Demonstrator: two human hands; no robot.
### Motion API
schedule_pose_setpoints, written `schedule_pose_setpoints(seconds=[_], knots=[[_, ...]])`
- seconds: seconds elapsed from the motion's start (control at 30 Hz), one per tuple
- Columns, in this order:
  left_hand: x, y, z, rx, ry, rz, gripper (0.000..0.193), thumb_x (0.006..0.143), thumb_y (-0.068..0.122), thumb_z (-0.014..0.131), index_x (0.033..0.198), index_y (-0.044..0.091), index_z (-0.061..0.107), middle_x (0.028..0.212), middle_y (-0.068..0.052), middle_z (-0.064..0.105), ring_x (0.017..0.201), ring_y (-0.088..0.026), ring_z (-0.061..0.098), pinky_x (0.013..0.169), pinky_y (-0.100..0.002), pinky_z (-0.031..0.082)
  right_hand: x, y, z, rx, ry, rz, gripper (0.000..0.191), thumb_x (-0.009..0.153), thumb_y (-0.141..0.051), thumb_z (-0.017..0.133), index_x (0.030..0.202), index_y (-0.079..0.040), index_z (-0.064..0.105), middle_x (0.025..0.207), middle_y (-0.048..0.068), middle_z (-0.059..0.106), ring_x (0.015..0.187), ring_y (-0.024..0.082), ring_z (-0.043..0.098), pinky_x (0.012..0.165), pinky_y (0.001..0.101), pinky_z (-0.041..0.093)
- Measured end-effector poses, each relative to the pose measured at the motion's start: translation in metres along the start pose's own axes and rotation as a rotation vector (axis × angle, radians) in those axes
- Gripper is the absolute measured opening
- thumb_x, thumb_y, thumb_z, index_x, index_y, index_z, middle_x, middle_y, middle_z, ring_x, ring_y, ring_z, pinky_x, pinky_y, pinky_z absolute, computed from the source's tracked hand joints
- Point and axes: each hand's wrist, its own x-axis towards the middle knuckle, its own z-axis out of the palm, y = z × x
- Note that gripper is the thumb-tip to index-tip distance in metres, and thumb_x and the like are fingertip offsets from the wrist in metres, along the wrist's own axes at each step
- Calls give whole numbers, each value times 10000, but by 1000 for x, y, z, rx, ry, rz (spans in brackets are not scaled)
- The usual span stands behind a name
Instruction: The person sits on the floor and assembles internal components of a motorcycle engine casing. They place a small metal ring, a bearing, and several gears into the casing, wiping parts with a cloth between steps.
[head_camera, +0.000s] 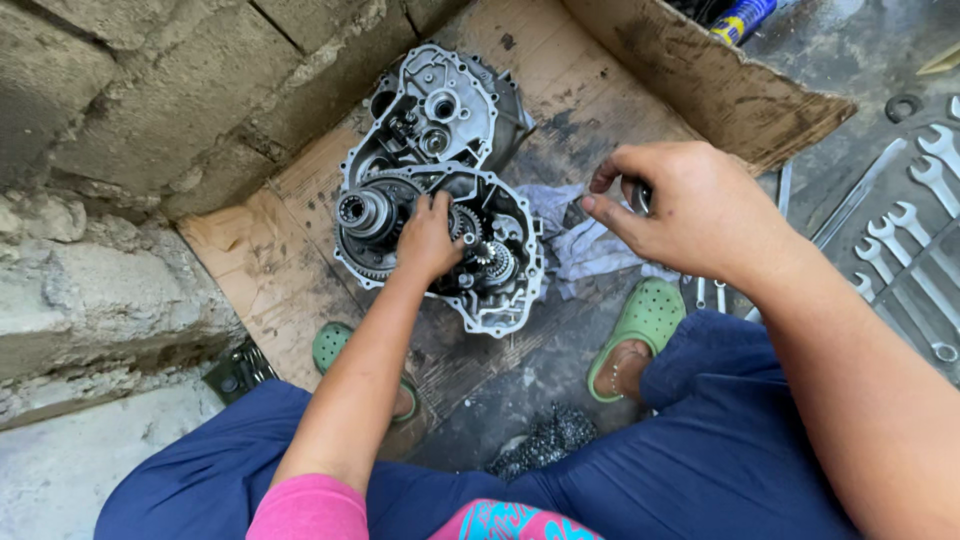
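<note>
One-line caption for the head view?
Left hand reaches into an open gearbox housing on cardboard; right hand holds a small metal part.

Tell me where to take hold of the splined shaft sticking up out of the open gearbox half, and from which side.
Take the splined shaft by its bare top end, from above with fingertips around it. It stands upright, proud of the gearbox housing, so only its tip is clear; gears crowd it lower down. Come in from the wall side: the left hand already rests among the gears on its right. A guess from one view.

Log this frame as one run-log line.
left hand: inside open gearbox housing, on gears | right hand: holds small metal ring above rag | wrenches at right
</note>
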Motion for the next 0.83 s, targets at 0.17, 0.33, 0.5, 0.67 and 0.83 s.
schedule_pose_setpoints(seconds=[0.17,0.33,0.5,0.67,0.83], knots=[[0,-9,8,-34,-37,-54,700,758,213,858,1315,115,445,1373,-256,482,1135,-483,595,943,-509,514,0,-2,3,-14,-33,29,282,879,-364,753,1024,-122,767,781,145,696,749,357,680,644,468,531],[10,-22,17,-149,21,-52,707,673,236,893,1248,97,505,1288,-233,572,1143,-455,613,964,-474,519,2,-5,3,-5,-42,-21,259,873,-345,748,1011,-127,770,768,142,697,744,356,682,638,474,525],[41,-28,12,-210,15,73,748,591,283,942,1188,45,559,1156,-249,649,1084,-425,634,952,-441,517,2,-1,6,22,-42,-18,282,877,-357,755,1010,-109,762,776,156,703,747,372,682,640,484,520],[67,-27,-5,-214,0,-33,625,609,324,907,1082,25,629,991,-203,726,908,-337,712,838,-408,562,5,2,6,34,-35,-35,281,879,-353,747,1003,-102,758,793,170,709,761,384,685,652,491,526],[67,-50,10,-417,-196,-194,459,712,242,810,1092,1,719,964,-156,760,839,-333,753,778,-486,636,13,1,5,1,-64,21,278,887,-358,743,1007,-108,759,797,183,716,780,401,683,666,510,524]])
